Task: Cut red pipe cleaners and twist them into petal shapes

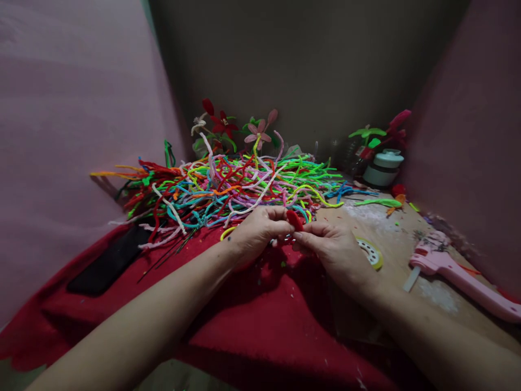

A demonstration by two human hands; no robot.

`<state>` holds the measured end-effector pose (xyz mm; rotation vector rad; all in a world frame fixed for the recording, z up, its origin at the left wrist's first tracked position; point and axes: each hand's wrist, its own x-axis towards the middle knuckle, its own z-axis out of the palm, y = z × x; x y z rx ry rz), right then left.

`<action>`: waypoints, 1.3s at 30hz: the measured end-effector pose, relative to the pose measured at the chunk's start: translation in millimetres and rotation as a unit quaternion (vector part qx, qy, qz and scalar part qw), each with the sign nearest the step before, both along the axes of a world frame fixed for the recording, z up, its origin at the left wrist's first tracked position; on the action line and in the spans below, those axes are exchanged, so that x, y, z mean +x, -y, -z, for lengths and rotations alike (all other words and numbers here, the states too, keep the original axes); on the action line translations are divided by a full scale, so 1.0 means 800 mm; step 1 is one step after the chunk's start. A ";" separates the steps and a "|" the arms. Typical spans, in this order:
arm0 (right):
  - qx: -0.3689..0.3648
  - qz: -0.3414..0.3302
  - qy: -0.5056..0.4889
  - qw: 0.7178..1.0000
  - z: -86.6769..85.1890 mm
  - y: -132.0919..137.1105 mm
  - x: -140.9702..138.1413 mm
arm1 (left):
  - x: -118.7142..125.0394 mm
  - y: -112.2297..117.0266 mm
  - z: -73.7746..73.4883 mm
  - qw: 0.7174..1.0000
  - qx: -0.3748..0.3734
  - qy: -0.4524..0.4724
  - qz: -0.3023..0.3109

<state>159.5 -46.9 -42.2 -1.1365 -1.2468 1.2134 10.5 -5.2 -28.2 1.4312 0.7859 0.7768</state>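
Between my two hands, over the front of the table, is a small red fuzzy petal (294, 219), apparently of pipe cleaner. My left hand (262, 228) pinches it from the left with thumb and forefinger. From the right, my right hand (331, 244) grips its lower end with closed fingertips. A shiny bit of metal shows just below the petal, too small to name. Right behind the hands spreads a large heap of pipe cleaners (244, 184) in many colours.
A black phone (108, 260) lies left on the red cloth (252, 315). At right are a tape roll (371, 253), a pink glue gun (456, 271) and a lidded jar (382, 168). Fuzzy flowers (257, 132) stand behind the heap. Pink walls rise on both sides.
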 end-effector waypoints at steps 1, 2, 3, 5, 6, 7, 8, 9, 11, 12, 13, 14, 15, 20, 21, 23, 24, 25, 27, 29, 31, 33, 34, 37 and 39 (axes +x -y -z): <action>-0.008 -0.001 -0.012 1.000 -0.001 0.000 0.000 | 0.000 0.000 0.000 1.000 0.004 0.007 0.002; -0.014 -0.001 -0.022 1.000 -0.002 0.000 0.000 | 0.001 0.000 0.001 1.000 0.010 0.014 0.003; -0.019 -0.002 -0.031 0.999 -0.003 -0.001 -0.001 | 0.001 0.001 0.000 1.000 0.018 0.018 0.003; -0.029 -0.006 -0.043 0.999 -0.005 -0.001 0.000 | 0.003 0.001 0.000 0.999 0.034 0.022 0.000; -0.036 -0.008 -0.049 0.998 -0.006 -0.002 0.000 | 0.003 0.001 0.000 0.999 0.043 0.021 -0.002; -0.042 -0.011 -0.055 0.998 -0.006 -0.002 0.000 | 0.004 0.001 -0.001 0.999 0.051 0.019 -0.004; -0.045 -0.012 -0.060 0.997 -0.007 -0.002 0.000 | 0.004 0.001 -0.001 0.998 0.055 0.016 -0.004; -0.047 -0.013 -0.064 0.997 -0.007 -0.002 0.000 | 0.004 0.001 -0.002 0.998 0.057 0.013 -0.005; -0.047 -0.014 -0.072 0.996 -0.007 -0.002 0.000 | 0.004 0.001 -0.003 0.999 0.053 0.010 -0.006; -0.047 -0.017 -0.074 0.996 -0.007 -0.002 0.000 | 0.004 0.001 -0.003 0.999 0.049 0.009 -0.005; -0.046 -0.020 -0.074 0.996 -0.007 -0.002 0.000 | 0.004 0.001 -0.003 0.999 0.044 0.006 -0.004; -0.046 -0.024 -0.070 0.996 -0.007 -0.002 0.000 | 0.003 0.001 -0.004 0.999 0.042 0.002 -0.003; -0.044 -0.027 -0.062 0.997 -0.007 -0.002 0.000 | 0.003 0.001 -0.004 0.999 0.042 -0.001 -0.002; -0.022 -0.054 -0.062 0.996 -0.001 -0.003 0.003 | 0.002 0.002 -0.003 0.998 0.059 0.003 0.002; -0.021 -0.069 -0.074 0.995 0.001 -0.004 0.004 | 0.002 0.002 -0.003 0.999 0.053 0.007 0.006; -0.022 -0.095 -0.093 0.991 0.004 -0.005 0.006 | 0.000 0.002 -0.002 0.999 0.034 0.017 0.012; -0.025 -0.102 -0.099 0.990 0.005 -0.006 0.007 | 0.000 0.002 -0.002 0.999 0.022 0.025 0.013; -0.029 -0.103 -0.102 0.989 0.006 -0.006 0.007 | -0.001 0.002 -0.002 0.999 0.010 0.034 0.011; -0.035 -0.095 -0.100 0.990 0.006 -0.007 0.008 | -0.002 0.000 -0.001 0.999 -0.011 0.048 0.008; -0.037 -0.082 -0.097 0.991 0.006 -0.007 0.008 | -0.003 -0.002 0.000 0.998 -0.024 0.052 0.005; -0.031 -0.067 -0.093 0.993 0.006 -0.007 0.007 | -0.002 -0.003 0.001 0.998 -0.026 0.053 0.003; -0.022 -0.050 -0.086 0.995 0.006 -0.007 0.006 | -0.001 -0.003 0.001 0.998 -0.025 0.061 -0.004; -0.016 -0.043 -0.079 0.996 0.006 -0.007 0.005 | -0.001 -0.003 0.001 0.997 -0.024 0.067 -0.005; -0.006 -0.036 -0.057 0.998 0.006 -0.007 0.004 | 0.001 -0.001 -0.001 0.997 -0.014 0.078 -0.001; -0.015 -0.046 -0.051 0.998 0.005 -0.007 0.003 | 0.001 0.000 -0.002 0.997 -0.006 0.075 -0.001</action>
